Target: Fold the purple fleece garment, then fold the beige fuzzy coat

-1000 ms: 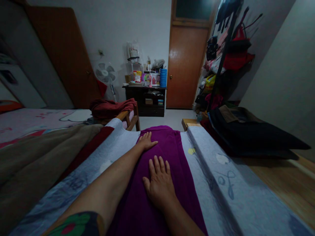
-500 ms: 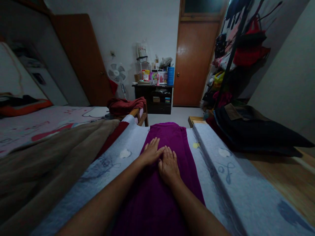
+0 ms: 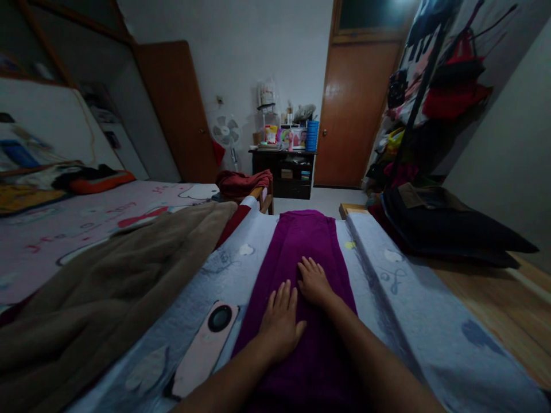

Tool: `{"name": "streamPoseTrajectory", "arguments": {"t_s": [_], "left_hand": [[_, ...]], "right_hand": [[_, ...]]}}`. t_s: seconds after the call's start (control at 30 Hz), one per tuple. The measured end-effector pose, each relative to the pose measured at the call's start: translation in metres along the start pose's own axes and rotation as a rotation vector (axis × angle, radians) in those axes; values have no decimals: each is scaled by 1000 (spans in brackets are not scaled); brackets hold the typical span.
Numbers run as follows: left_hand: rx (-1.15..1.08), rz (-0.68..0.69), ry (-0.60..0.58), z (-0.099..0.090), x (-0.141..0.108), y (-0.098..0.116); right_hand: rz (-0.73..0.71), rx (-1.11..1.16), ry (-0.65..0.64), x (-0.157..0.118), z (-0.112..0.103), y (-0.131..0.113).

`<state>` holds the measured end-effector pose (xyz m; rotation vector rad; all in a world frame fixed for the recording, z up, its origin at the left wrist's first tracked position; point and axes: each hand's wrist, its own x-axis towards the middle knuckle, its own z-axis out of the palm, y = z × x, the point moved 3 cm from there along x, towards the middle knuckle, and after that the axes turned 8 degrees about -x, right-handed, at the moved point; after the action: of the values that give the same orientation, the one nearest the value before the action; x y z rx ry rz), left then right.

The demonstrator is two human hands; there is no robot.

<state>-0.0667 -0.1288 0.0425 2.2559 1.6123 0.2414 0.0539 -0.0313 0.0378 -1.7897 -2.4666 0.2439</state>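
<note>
A long purple cloth (image 3: 307,235), folded into a narrow strip, lies lengthwise on a light blue patterned blanket (image 3: 253,232). Palm down on its middle, my left hand (image 3: 282,324) rests with fingers stretched and thumb apart. My right hand (image 3: 315,281) lies on the cloth a little farther forward and to the right, fingers spread. The two hands do not touch each other, and neither grips anything. A pink phone (image 3: 204,350) with a round dark camera ring lies on the blanket, left of my left forearm.
To the left are a brown blanket (image 3: 150,258) and a pink bedspread (image 3: 99,212). Dark folded clothes (image 3: 447,229) are stacked on a wooden surface (image 3: 477,292) at the right. A fan (image 3: 226,132) and a dark cabinet (image 3: 282,172) stand at the back.
My left hand has moved back toward me over the cloth, while my right hand is slightly farther forward. The hands have separated. The view has turned left, and the phone now shows.
</note>
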Motion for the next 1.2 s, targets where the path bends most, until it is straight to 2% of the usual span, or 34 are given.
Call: {"name": "streamPoseTrajectory", "arguments": {"t_s": [0.1, 0.2, 0.3, 0.37, 0.43, 0.5, 0.6, 0.67, 0.83, 0.93, 1.1, 1.2], "left_hand": [[7, 49, 88, 11, 0, -5], [-36, 56, 82, 7, 1, -8], [-166, 36, -25, -6, -7, -6], [-257, 41, -107, -15, -21, 0], [-303, 88, -131, -22, -41, 8], [-303, 144, -114, -25, -62, 17], [-268, 176, -97, -19, -86, 26], [-243, 170, -104, -12, -93, 27], [-244, 179, -102, 0, -93, 19], [-280, 220, -53, 3, -90, 13], [-497, 157, 151, -4, -88, -1], [-762, 77, 189, -11, -89, -11]], "right_hand": [[-18, 43, -43, -36, 6, -2], [-6, 125, 1, -74, 11, -2], [15, 236, 148, -109, 12, -4], [51, 294, 274, -129, 11, -6], [92, 323, 375, -145, 9, -8], [118, 331, 419, -157, 9, -12], [105, 309, 418, -166, 10, -16], [83, 279, 406, -168, 10, -19], [57, 259, 333, -169, 6, -21], [17, 284, 255, -172, 2, -22], [-4, 267, 168, -181, -4, -26], [35, 178, 129, -186, -7, -36]]}}
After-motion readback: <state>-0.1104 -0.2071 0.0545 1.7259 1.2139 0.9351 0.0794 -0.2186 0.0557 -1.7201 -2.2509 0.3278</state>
